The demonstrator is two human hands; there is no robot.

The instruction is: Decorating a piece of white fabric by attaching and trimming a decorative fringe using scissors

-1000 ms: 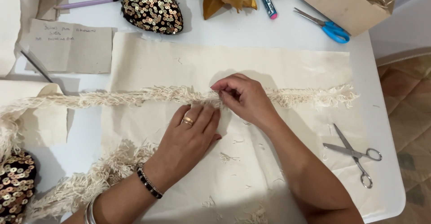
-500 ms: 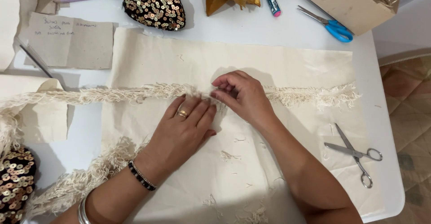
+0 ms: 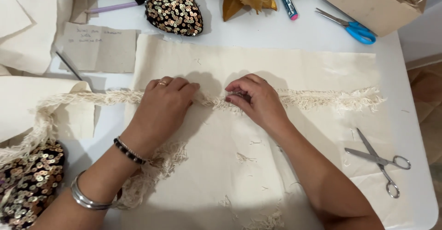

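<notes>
Running across the cream fabric panel (image 3: 258, 68) on the white tabletop (image 3: 285, 32), the fringe trim (image 3: 322, 98) was pressed flat by the left hand (image 3: 161, 108), its grip spread, and was pinched by the right hand (image 3: 255, 101); metal scissors (image 3: 380, 158) were seen near the right edge.

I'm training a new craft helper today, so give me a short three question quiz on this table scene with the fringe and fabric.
1. True or false: both hands rest on the fringe trim.
2. Which scissors lie nearer the right hand: A blue-handled scissors, B metal scissors?
3. Fill in: the left hand wears a ring and, at the wrist, ____.

Key: 1 true. 2 B. 3 bracelets.
</notes>
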